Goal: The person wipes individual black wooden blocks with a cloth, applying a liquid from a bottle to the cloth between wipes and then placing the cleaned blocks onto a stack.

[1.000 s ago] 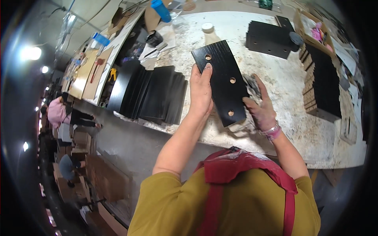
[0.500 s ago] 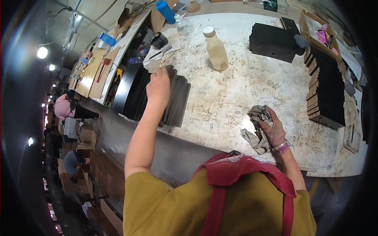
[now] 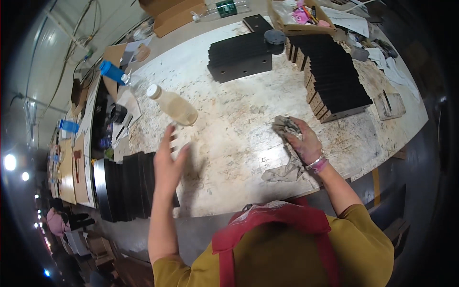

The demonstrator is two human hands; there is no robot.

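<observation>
My left hand (image 3: pixel 169 160) hovers over the left side of the stained white tabletop (image 3: pixel 229 158), fingers apart and nothing in them. Beside it on the left stands a row of black boards (image 3: pixel 129 184). Just beyond its fingertips is a cloudy plastic bottle (image 3: pixel 176 109) with a white cap, which looks tilted in the view. My right hand (image 3: pixel 306 143), its fingers smudged dark, grips a crumpled grey rag (image 3: pixel 286 168). Part of the rag trails onto the table toward me.
At the back stands a stack of black boards (image 3: pixel 239 57) with a dark round-lidded container (image 3: pixel 275 40) at its corner. More black boards with drilled edges (image 3: pixel 332 79) line the right. A cardboard box (image 3: pixel 303 26) of odds and ends, a blue bottle (image 3: pixel 113 72) and a flat tray (image 3: pixel 389 106) lie around.
The view has turned to the right. My left hand has left the row of black boards and moved right over the table, fingers spread. My right hand still holds the rag.
</observation>
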